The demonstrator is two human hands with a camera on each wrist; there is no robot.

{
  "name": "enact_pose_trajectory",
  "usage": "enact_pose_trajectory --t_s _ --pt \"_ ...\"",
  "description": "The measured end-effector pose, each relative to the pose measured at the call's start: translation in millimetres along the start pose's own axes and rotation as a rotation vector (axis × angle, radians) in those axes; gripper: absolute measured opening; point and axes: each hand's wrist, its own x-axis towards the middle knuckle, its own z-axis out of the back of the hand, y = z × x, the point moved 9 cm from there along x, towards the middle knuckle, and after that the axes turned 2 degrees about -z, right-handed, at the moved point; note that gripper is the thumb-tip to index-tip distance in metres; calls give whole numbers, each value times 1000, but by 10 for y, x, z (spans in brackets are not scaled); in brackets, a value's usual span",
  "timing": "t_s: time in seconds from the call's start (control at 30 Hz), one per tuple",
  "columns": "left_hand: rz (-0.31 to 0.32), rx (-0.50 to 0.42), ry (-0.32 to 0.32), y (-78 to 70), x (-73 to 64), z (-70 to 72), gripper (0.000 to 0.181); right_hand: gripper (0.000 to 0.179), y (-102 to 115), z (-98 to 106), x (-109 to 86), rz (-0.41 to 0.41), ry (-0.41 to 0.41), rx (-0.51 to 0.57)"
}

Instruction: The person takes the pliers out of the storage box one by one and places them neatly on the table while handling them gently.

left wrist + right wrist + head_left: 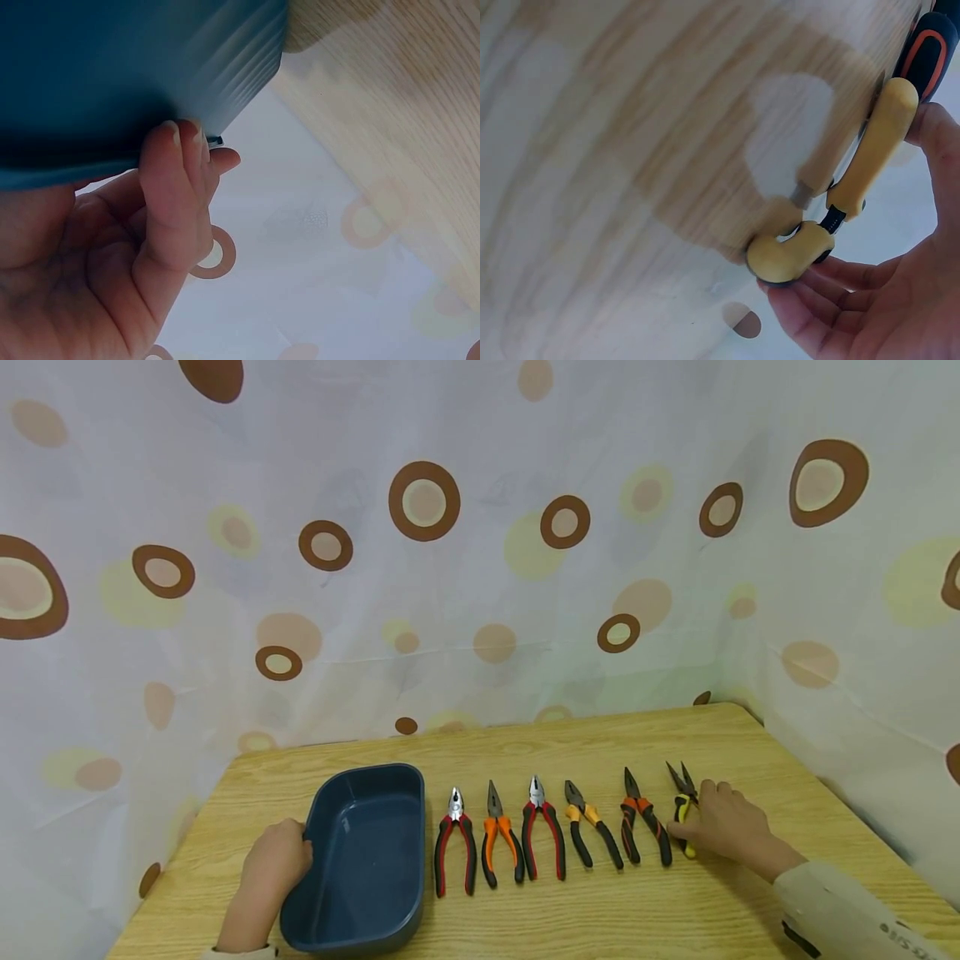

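My left hand (275, 860) grips the left rim of a dark blue rectangular tub (363, 868); in the left wrist view its fingers (169, 202) curl over the tub's edge. At the right end of a row of pliers, my right hand (723, 822) holds yellow-and-black long-nose pliers (682, 806), their jaws spread and pointing away from me. Seen from the right wrist, the thumb lies by one yellow handle (877, 146) and the fingers by the other. The pliers appear to lie on the table, partly hidden by the hand.
Between tub and right hand lie several pliers: red-black ones (455, 843), orange-black ones (501, 843), a second red-black pair (543, 835), yellow-orange-and-black ones (592, 827) and orange-black ones (645, 822). Beneath is a wooden table (540, 918); a spotted white curtain (480, 585) hangs behind.
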Motion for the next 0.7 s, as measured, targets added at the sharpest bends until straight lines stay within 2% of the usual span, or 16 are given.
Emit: enact_pose_trajectory --t_s 0.4,0.7 --pt "-5 -5 -22 -17 -13 25 25 78 11 0 -13 -21 -12 -21" --pt "8 -6 -8 -11 -8 16 26 75 33 14 -34 -17 -31 -50"
